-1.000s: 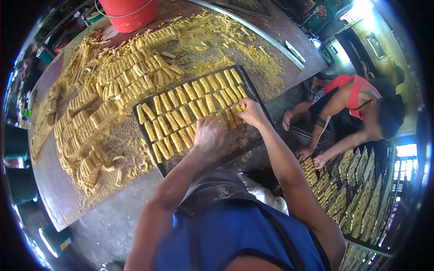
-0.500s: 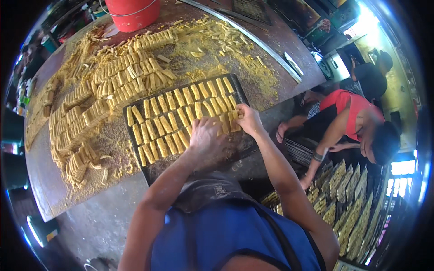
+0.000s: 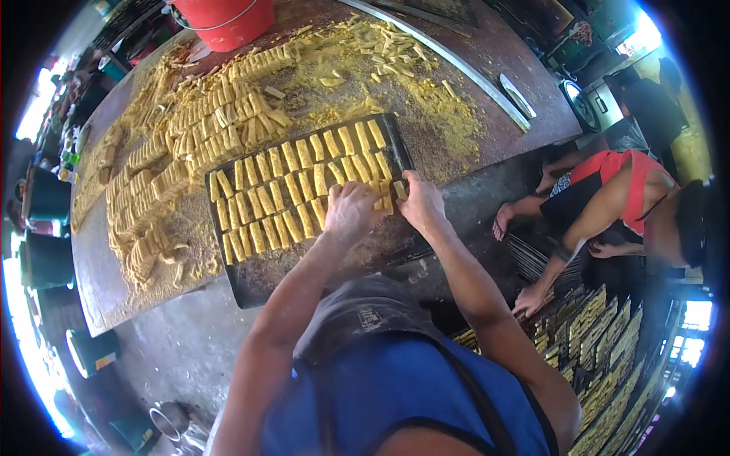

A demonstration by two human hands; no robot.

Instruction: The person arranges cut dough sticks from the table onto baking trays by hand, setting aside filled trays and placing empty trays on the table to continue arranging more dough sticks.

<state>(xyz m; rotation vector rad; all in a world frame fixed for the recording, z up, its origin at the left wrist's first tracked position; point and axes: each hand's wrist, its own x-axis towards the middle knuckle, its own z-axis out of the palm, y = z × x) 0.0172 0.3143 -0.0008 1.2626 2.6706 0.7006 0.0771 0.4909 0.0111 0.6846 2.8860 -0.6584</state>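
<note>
Pale yellow, finger-shaped dough strips [image 3: 304, 190] lie in neat rows on a dark flat baking tray [image 3: 251, 285] on the brown desk [image 3: 487, 99]. At the tray's near right corner, the left hand [image 3: 351, 211] and right hand [image 3: 420, 204] rest curled over the last strips, whether gripping any I cannot tell. Loose strips and crumbly yellow meal cover the desk beyond, near a red bucket [image 3: 228, 19].

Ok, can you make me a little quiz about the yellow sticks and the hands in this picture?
1. True or false: both hands, left hand and right hand, are on the flat black metal tray.
2. What colour is the round plastic bucket at the far end of the brown table?
3. The yellow dough sticks on the tray lie: A) in rows B) in one heap C) in a bowl.

Key: 1 true; 2 red; 3 A.
</note>
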